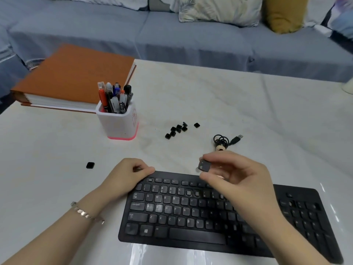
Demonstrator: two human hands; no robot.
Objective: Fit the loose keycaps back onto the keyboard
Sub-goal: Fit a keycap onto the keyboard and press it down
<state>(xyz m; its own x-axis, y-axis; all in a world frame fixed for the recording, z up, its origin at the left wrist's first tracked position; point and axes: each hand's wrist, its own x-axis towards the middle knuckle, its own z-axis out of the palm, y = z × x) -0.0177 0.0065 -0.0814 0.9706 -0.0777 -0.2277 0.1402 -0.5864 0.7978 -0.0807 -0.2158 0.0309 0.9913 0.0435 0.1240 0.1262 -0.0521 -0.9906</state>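
Observation:
A black keyboard (191, 213) lies on the white table near me, with bare switch sockets in its number row. My right hand (238, 180) hovers above that row and pinches a black keycap (204, 165) marked 6 between thumb and fingers. My left hand (126, 175) grips the keyboard's top left corner with curled fingers. A cluster of several loose black keycaps (176, 130) sits farther back on the table, one more keycap (196, 125) to its right, and a single keycap (90, 165) lies to the left of my left hand.
A white pen holder (119, 123) full of pens stands left of the keycaps, with an orange binder (72, 77) behind it. The coiled USB cable (225, 140) lies behind my right hand. A blue sofa (172, 35) with cushions runs along the table's far edge.

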